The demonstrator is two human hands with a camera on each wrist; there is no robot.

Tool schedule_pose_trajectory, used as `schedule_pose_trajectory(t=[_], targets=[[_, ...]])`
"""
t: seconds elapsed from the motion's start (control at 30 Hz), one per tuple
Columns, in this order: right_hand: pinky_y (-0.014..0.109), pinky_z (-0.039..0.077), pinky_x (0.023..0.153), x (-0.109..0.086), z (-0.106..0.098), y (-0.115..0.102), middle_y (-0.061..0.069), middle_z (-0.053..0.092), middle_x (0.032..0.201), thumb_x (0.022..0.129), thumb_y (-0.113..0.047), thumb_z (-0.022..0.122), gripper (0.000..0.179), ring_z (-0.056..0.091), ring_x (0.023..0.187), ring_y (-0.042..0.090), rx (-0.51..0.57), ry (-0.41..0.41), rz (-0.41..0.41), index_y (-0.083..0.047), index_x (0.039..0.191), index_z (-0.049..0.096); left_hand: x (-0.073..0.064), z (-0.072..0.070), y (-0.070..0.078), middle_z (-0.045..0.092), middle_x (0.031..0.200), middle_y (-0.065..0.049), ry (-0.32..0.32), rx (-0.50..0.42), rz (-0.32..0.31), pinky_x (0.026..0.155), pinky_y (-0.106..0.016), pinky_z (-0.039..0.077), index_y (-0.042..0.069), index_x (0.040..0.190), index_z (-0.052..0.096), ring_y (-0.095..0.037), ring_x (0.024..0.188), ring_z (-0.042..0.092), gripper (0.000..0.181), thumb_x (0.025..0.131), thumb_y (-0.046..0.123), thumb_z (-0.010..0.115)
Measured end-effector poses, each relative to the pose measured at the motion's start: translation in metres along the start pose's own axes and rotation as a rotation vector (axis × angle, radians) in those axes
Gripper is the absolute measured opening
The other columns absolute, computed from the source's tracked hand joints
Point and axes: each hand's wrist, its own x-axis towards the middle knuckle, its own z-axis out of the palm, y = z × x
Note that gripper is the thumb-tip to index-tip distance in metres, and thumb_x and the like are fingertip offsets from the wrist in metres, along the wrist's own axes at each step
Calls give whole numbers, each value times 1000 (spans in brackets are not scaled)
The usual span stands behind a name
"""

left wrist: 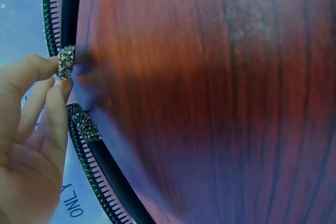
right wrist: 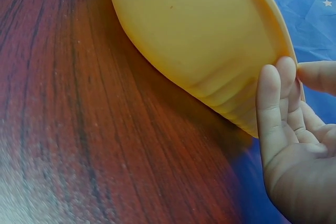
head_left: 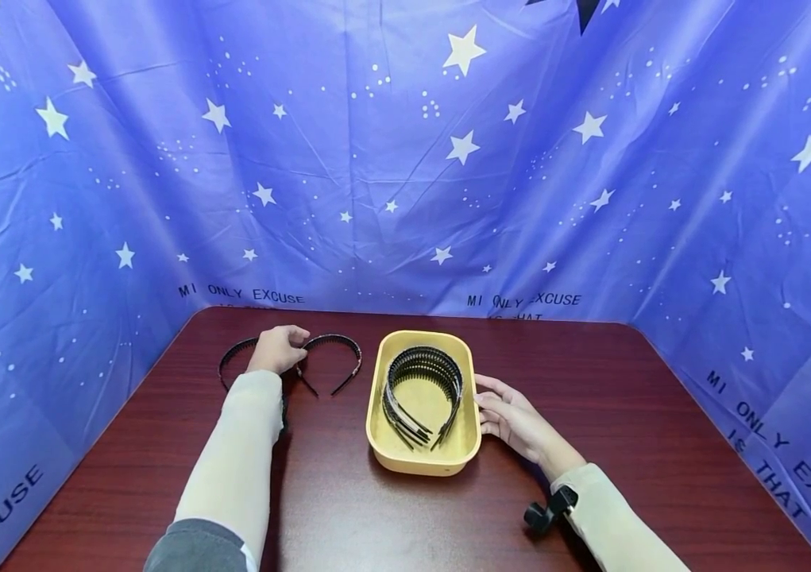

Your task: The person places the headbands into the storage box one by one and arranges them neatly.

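Observation:
Between thumb and fingers, my left hand (head_left: 278, 349) pinches a glittery patch on a black toothed headband (left wrist: 65, 62), as the left wrist view shows. A second headband (left wrist: 107, 169) with a similar patch lies close by. From the head view, one headband (head_left: 334, 337) curves out right of this hand and another (head_left: 231, 353) out to its left, partly covered. My right hand (head_left: 515, 421) touches the right side of a yellow basin (head_left: 422, 465), fingers straight along its outer wall and thumb at the rim. Several black headbands (head_left: 425, 355) lie nested inside it.
The basin stands mid-table on a dark red wood-grain table (head_left: 562, 357). A blue curtain (head_left: 376, 159) with white stars hangs behind and along both sides. A black device (head_left: 551, 508) is strapped to my right wrist.

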Motion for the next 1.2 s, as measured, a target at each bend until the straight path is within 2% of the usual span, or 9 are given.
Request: schedule_pose_trajectory(t=[0.17,0.37,0.67,0.97,1.2], targets=[[29,56,72,0,-1,1,8,64,107,103,-6,50,61,67,81,17,3,0,-4,7,153,17,2,3,0,69,117,-19,7,7,-12,99,-51,47,2,122,69,-37,111,62,36,86,5,73],[28,56,71,0,-1,2,7,65,107,103,-7,51,62,66,80,15,2,6,1,7,153,17,3,0,4,71,111,-18,33,-52,-37,96,-49,50,0,121,69,-35,105,66,36,86,6,73],[29,57,71,1,0,2,6,66,105,102,-5,53,62,66,76,15,15,19,5,7,153,19,2,-1,4,74,101,-14,84,-71,-15,95,-46,50,1,110,74,-31,97,68,27,86,12,73],[29,57,72,0,0,1,6,66,105,103,-5,50,60,66,79,15,5,6,-5,8,152,18,4,0,2,75,102,-11,61,-117,-24,94,-45,50,4,113,73,-30,101,66,27,90,17,69],[28,57,71,0,0,1,6,66,105,103,-5,50,60,67,78,15,8,21,2,7,152,19,2,-5,6,75,100,-9,45,-110,-45,85,-39,51,6,114,75,-22,89,66,32,86,17,64]])
